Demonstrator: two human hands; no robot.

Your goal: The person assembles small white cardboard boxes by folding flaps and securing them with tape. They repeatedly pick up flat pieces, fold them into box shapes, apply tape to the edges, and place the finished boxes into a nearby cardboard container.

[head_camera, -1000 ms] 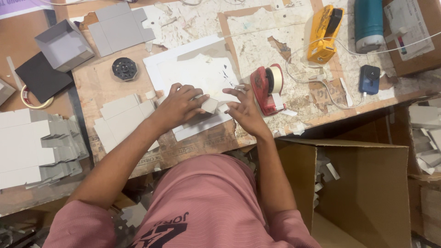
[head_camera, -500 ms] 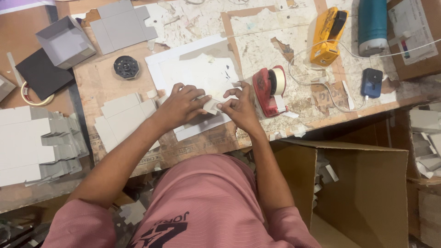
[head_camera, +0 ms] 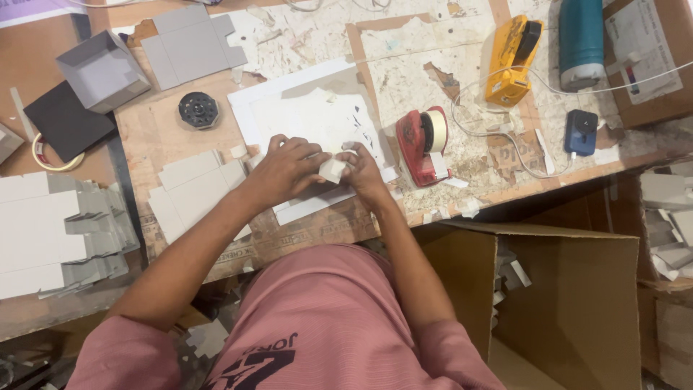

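My left hand (head_camera: 285, 171) and my right hand (head_camera: 362, 173) meet over a white sheet (head_camera: 317, 115) on the worn wooden table (head_camera: 173, 144). Between the fingers of both hands is a small piece of pale tape or paper (head_camera: 333, 170). A red tape dispenser (head_camera: 420, 144) with a roll of white tape stands just right of my right hand. Flat grey cardboard cut-outs (head_camera: 191, 189) lie left of my left forearm.
A folded grey box (head_camera: 101, 71), a flat grey box blank (head_camera: 191, 47), a black sheet (head_camera: 65, 121) and a black round part (head_camera: 197, 110) lie at the left. A stack of grey blanks (head_camera: 58, 231) sits far left. A yellow tool (head_camera: 512, 58), a teal bottle (head_camera: 581, 40) and an open carton (head_camera: 548, 303) are at the right.
My hands have drawn closer together and now pinch the small pale piece between them. The rest of the table is unchanged.
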